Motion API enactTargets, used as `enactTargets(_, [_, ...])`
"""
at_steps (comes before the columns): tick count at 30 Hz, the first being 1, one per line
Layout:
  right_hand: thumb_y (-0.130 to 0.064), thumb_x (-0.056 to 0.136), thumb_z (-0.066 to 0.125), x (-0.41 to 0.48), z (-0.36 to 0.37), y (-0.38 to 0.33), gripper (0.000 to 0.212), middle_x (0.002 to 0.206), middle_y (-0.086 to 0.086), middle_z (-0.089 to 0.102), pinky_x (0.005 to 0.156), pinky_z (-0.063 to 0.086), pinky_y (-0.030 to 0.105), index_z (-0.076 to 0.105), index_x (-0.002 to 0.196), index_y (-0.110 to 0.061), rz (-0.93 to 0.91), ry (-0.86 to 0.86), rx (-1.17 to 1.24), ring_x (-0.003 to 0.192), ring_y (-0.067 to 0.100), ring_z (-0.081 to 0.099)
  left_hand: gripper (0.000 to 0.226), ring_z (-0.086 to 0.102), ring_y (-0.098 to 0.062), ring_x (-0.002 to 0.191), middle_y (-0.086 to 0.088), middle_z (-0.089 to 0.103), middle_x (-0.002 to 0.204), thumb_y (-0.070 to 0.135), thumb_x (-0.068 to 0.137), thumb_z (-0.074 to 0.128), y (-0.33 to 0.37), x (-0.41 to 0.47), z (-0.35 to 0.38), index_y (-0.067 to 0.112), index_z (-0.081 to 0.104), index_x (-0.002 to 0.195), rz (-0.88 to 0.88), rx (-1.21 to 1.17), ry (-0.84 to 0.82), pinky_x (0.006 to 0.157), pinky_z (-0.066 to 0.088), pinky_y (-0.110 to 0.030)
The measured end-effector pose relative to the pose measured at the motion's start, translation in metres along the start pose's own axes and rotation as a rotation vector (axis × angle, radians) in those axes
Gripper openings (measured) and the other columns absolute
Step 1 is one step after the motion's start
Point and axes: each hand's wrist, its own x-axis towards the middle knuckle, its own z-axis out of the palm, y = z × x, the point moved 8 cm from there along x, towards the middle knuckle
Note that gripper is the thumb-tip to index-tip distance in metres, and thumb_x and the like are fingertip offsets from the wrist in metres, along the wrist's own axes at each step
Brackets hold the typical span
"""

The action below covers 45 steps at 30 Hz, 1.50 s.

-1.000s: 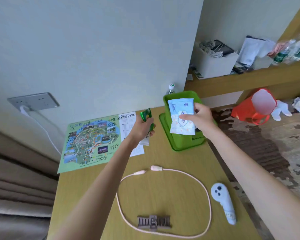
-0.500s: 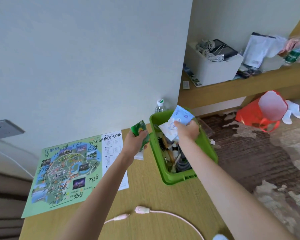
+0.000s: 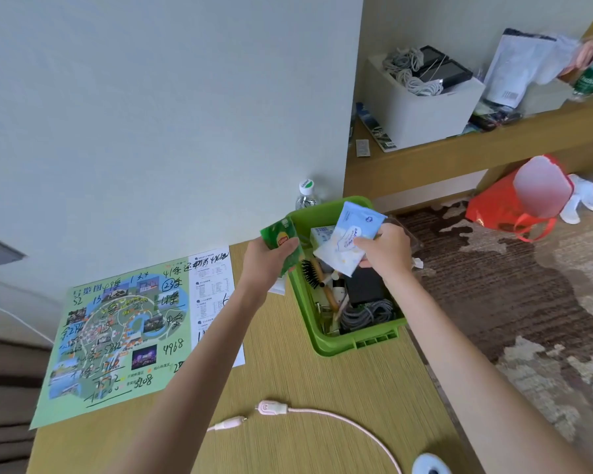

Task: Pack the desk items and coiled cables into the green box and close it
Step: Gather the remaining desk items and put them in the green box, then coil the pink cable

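The open green box [image 3: 353,342] stands at the desk's far right edge, holding a black hairbrush [image 3: 313,272], a coiled grey cable [image 3: 367,314], a black block and small bottles. My right hand [image 3: 386,251] grips a blue-and-white wipes pack [image 3: 348,239], tilted over the box's middle. My left hand [image 3: 266,265] holds a green tea packet [image 3: 281,241] at the box's left rim. A pink cable [image 3: 326,413] lies looped on the near desk.
A green map sheet [image 3: 117,333] and a white printed page [image 3: 213,285] lie on the desk's left. A water bottle [image 3: 307,195] stands behind the box. A white controller [image 3: 430,465] peeks in at the bottom edge. Shelf with a white bin [image 3: 421,107] at right; red bag [image 3: 517,200] on the carpet.
The wipes pack has tipped from lying flat across the box top to a steep tilt above its contents. My left hand with the green packet has drawn in to the box's left rim.
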Motion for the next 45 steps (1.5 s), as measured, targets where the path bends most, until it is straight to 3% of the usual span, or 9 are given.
enactTargets(5, [-0.005, 0.084, 0.069, -0.02, -0.011, -0.005, 0.033, 0.105, 0.013, 0.067, 0.062, 0.044, 0.034, 0.051, 0.112, -0.004, -0.231, -0.086, -0.832, 0.092, 0.033, 0.067, 0.01, 0.071, -0.012, 0.072, 0.002, 0.073, 0.081, 0.015, 0.082, 0.075, 0.005, -0.008, 0.042, 0.019, 0.067, 0.086, 0.003, 0.066, -0.142, 0.06, 0.057, -0.022])
enactTargets(8, [0.003, 0.084, 0.063, -0.036, -0.03, -0.017, 0.031, 0.108, 0.006, 0.058, 0.064, 0.049, 0.035, 0.055, 0.112, -0.01, -0.492, 0.088, -0.838, 0.095, 0.026, 0.061, 0.04, 0.07, -0.018, 0.088, -0.005, 0.069, 0.103, 0.016, 0.079, 0.078, -0.003, -0.013, 0.074, 0.011, 0.057, 0.113, -0.045, 0.199, -0.25, 0.07, 0.058, -0.027])
enactTargets(10, [-0.002, 0.083, 0.067, -0.045, -0.044, -0.013, 0.033, 0.109, 0.006, 0.053, 0.071, 0.054, 0.035, 0.055, 0.112, -0.01, -0.57, 0.189, -0.799, 0.099, 0.024, 0.055, 0.05, 0.066, -0.017, 0.089, -0.005, 0.064, 0.11, 0.019, 0.079, 0.079, -0.006, -0.015, 0.092, 0.01, 0.048, 0.117, -0.052, 0.262, -0.271, 0.062, 0.054, -0.02])
enactTargets(15, [-0.01, 0.092, 0.059, -0.046, -0.043, 0.037, 0.05, 0.134, 0.006, 0.052, 0.074, 0.054, 0.034, 0.042, 0.139, -0.011, -0.42, 0.051, -0.621, 0.108, 0.025, 0.062, 0.064, 0.06, -0.021, 0.092, -0.014, 0.058, 0.123, 0.024, 0.083, 0.075, 0.0, -0.01, 0.127, 0.008, 0.035, 0.131, 0.023, 0.281, -0.214, 0.062, 0.048, -0.021])
enactTargets(18, [-0.007, 0.094, 0.056, -0.045, -0.043, 0.046, 0.052, 0.136, 0.005, 0.056, 0.078, 0.053, 0.036, 0.04, 0.143, -0.013, -0.409, 0.056, -0.526, 0.112, 0.026, 0.063, 0.08, 0.047, -0.029, 0.122, -0.016, 0.04, 0.144, 0.027, 0.087, 0.07, -0.009, -0.01, 0.145, 0.007, 0.02, 0.146, 0.008, 0.393, -0.274, 0.086, 0.045, -0.031])
enactTargets(21, [-0.007, 0.093, 0.057, -0.043, -0.042, 0.049, 0.053, 0.138, 0.005, 0.055, 0.084, 0.054, 0.038, 0.041, 0.143, -0.014, -0.411, 0.063, -0.5, 0.116, 0.026, 0.061, 0.072, 0.032, -0.032, 0.137, -0.015, 0.032, 0.149, 0.021, 0.093, 0.061, -0.02, -0.011, 0.145, 0.008, 0.019, 0.15, 0.078, 0.6, -0.25, 0.108, 0.036, -0.043])
enactTargets(31, [-0.007, 0.094, 0.056, -0.042, -0.042, 0.052, 0.053, 0.141, 0.005, 0.053, 0.084, 0.054, 0.037, 0.041, 0.144, -0.013, -0.43, 0.086, -0.495, 0.116, 0.025, 0.061, 0.044, 0.041, -0.028, 0.131, -0.012, 0.042, 0.14, 0.021, 0.096, 0.055, -0.028, -0.021, 0.138, 0.01, 0.05, 0.138, 0.28, 0.824, -0.393, 0.106, 0.039, -0.041])
enactTargets(39, [-0.014, 0.087, 0.064, -0.087, -0.039, 0.025, 0.055, 0.132, 0.008, 0.048, 0.103, 0.04, 0.035, 0.042, 0.136, -0.007, -0.566, 0.169, -0.659, 0.123, 0.024, 0.046, 0.022, 0.065, -0.014, 0.09, 0.002, 0.06, 0.114, 0.013, 0.094, 0.053, -0.01, -0.069, 0.045, 0.018, 0.067, 0.11, 0.445, 0.574, -0.034, 0.073, 0.055, -0.036])
enactTargets(45, [-0.004, 0.086, 0.057, -0.175, 0.0, 0.035, 0.036, 0.128, 0.004, 0.051, 0.103, 0.039, 0.032, 0.053, 0.122, -0.01, -0.767, 0.12, -0.552, 0.121, 0.019, 0.048, 0.017, 0.062, -0.011, 0.081, 0.002, 0.068, 0.104, 0.01, 0.094, 0.053, -0.097, -0.112, -0.039, 0.018, 0.068, 0.098, 0.215, 0.538, 0.087, 0.074, 0.052, -0.032])
